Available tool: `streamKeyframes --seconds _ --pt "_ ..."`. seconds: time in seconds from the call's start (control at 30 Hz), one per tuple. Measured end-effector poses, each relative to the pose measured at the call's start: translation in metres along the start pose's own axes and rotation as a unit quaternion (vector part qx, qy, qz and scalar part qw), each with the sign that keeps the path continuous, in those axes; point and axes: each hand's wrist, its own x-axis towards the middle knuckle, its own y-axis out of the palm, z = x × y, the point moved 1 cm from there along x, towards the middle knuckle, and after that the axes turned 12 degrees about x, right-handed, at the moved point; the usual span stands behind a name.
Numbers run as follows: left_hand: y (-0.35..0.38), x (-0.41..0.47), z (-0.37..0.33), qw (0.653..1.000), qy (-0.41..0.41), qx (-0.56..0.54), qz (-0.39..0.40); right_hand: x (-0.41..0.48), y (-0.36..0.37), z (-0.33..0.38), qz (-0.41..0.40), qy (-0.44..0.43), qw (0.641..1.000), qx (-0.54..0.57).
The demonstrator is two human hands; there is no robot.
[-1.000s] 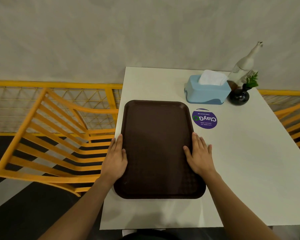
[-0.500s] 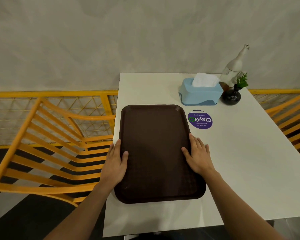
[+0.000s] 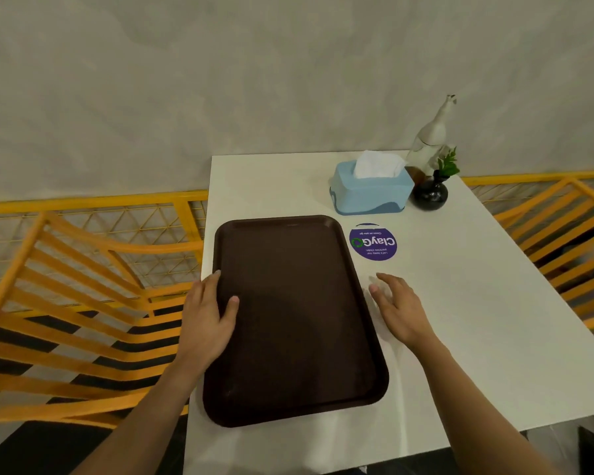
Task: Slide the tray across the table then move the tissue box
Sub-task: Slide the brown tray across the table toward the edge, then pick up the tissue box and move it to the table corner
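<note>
Here, at the far left, an orange slatted chair (image 3: 83,303) stands beside the white tabletop (image 3: 477,337), with a yellow mesh railing (image 3: 117,228) behind it along the grey wall. The left hand (image 3: 208,320) lies flat on the left rim of the dark brown tray (image 3: 295,320), fingers together and stretched along the edge, thumb resting on the tray's inner surface; it presses rather than grips. The tray sits lengthwise on the left half of the tabletop, its left edge close to the tabletop's left edge and its near end close to the near edge. Just right of the tray, the right hand (image 3: 400,310) is off the rim, fingers loosely spread and slightly curled, holding nothing; whether the palm touches the tabletop cannot be told. Beyond that hand, a round purple sticker (image 3: 373,241) lies flat just beside the tray's far right corner. Behind the sticker stands the light blue tissue box (image 3: 371,192), a white tissue (image 3: 378,164) sticking up from its top, near the far edge. Touching or nearly touching its right side is a small black vase (image 3: 430,195) with a green sprig, and behind that a pale, long-necked figurine (image 3: 431,138). Another orange chair (image 3: 570,234) shows at the far right.
</note>
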Motion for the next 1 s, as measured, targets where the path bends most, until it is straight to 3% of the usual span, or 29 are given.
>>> streamKeyframes --seconds 0.1,0.3,0.6,0.8,1.0 --pt "0.012 0.016 -0.028 0.999 0.027 0.043 0.002 0.012 -0.017 -0.006 -0.011 0.006 1.000 0.025" --pt "0.042 0.060 -0.116 0.997 0.079 0.012 -0.010 0.079 -0.062 -0.012 -0.032 -0.033 0.997 0.065" --pt "0.093 0.160 -0.255 0.990 0.016 -0.136 -0.026 0.213 -0.117 -0.023 -0.053 -0.111 0.988 0.088" --pt "0.131 0.202 -0.287 0.989 -0.047 -0.141 0.005 0.263 -0.109 -0.038 -0.006 -0.088 0.990 0.110" --pt "0.150 0.225 -0.286 0.988 -0.055 -0.144 0.009 0.280 -0.093 -0.047 0.028 -0.079 0.982 0.168"
